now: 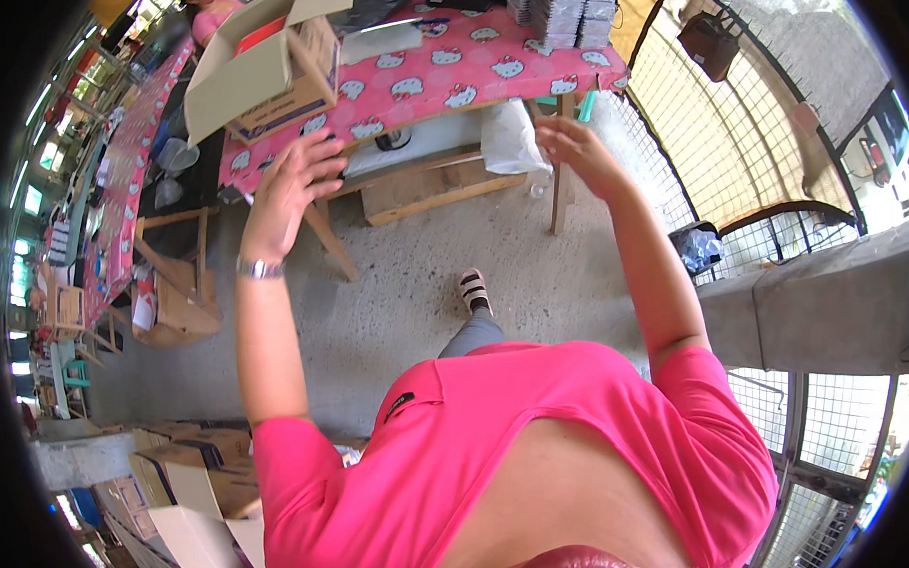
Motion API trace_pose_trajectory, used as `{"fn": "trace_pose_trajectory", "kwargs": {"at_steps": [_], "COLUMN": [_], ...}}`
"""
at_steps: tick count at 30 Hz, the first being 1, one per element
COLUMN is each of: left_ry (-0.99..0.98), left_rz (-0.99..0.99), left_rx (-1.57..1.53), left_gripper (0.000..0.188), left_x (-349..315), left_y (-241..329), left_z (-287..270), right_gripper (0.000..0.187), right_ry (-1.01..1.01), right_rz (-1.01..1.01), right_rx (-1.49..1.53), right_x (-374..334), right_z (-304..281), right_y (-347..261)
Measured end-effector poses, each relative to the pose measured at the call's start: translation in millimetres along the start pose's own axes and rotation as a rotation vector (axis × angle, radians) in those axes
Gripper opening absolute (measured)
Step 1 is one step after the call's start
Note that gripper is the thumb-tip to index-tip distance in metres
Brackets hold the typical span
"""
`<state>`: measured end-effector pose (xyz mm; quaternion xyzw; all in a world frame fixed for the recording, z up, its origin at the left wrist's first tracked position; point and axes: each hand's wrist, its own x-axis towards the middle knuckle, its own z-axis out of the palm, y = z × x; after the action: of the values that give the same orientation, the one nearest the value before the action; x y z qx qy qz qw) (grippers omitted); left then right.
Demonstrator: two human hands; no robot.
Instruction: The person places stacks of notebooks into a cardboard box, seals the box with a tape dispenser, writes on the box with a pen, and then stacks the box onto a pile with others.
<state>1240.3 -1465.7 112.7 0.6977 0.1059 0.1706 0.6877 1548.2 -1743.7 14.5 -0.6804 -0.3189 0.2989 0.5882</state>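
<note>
Head view: from my remote post I saw the left hand [294, 186], a metal-banded watch [260, 268] at its wrist, raised near the front edge of the pink-patterned surface [421, 105]. Its fingers were spread and loosely curved, gripping nothing. The open-flapped cardboard box [306, 79], with a red item [260, 34] inside, sat at the left end of the surface, just beyond that hand; I could not tell whether they touched. I logged the right hand [581, 158] near the surface's right end, fingers parted and slightly bent, likewise unloaded, with white plastic [510, 138] close by, below the edge. Stacks of grey items [561, 19] stood toward the far right. One sandalled foot [474, 290] showed on the concrete floor [393, 312].
</note>
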Motion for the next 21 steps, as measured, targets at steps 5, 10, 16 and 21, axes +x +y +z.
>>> {"fn": "trace_pose_trajectory", "kwargs": {"at_steps": [5,10,16,21], "left_ry": [-0.204,-0.2,-0.102,0.107], "left_rz": [-0.038,-0.182,-0.304,-0.162], "left_rx": [-0.271,-0.379,-0.412,-0.372], "left_gripper": [0.07,0.097,0.116,0.097], "left_x": [201.3,393.2,541.1,633.2], "left_y": [-11.0,-3.2,-5.7,-57.3], "left_z": [26.5,97.6,185.8,211.1], "right_gripper": [0.04,0.038,0.047,0.045], "right_ry": [0.215,0.424,0.602,0.733], "right_rz": [-0.058,-0.058,-0.096,-0.197], "right_rx": [0.103,0.099,0.132,-0.035], "right_x": [109.6,205.9,317.5,376.8], "right_z": [-76.4,-136.7,-193.2,-197.5], "right_y": [-22.3,-39.7,-16.0,3.1]}}
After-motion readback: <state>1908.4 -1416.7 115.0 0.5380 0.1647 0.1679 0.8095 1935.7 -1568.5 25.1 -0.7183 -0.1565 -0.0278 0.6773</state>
